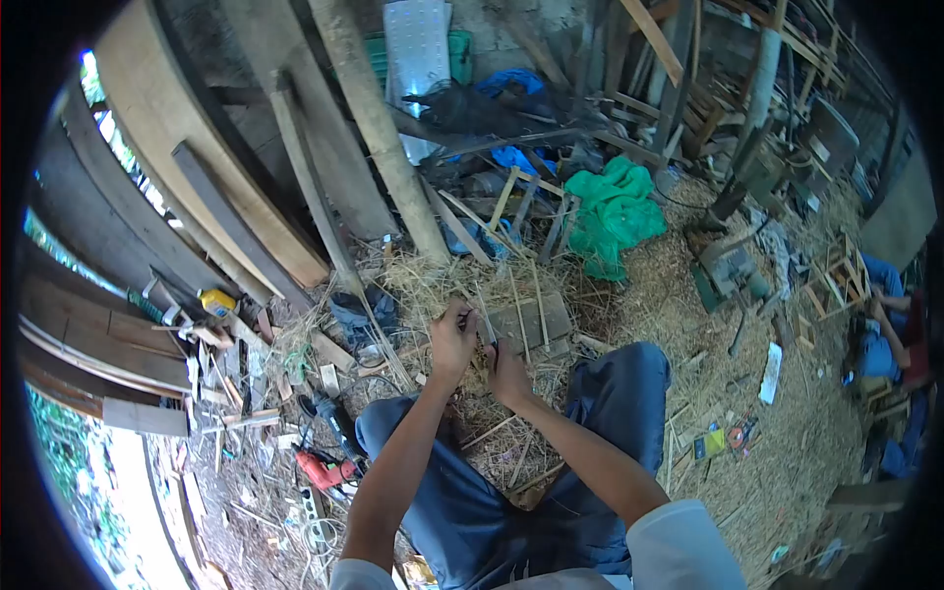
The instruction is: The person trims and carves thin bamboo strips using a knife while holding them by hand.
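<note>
- Pale thin strip [486, 315], seemingly wood, stands between the two hands near the middle of the frame.
- Left hand [452, 342], just left of it, has its fingers curled in; I cannot tell whether they grip the strip.
- Right hand [508, 377], slightly lower, closes narrowly around a dark tool [495, 355], too small to identify.
- Just right of the hands, two loose sticks [540, 301] lie across a flat board [560, 317].
- Judging by this, the handwork looks underway rather than finished; whether the sticks are done or waiting, and how much is left, cannot be told.
- Shavings [708, 324] cover the ground at centre right; a red drill [323, 470] lies lower left.
</note>
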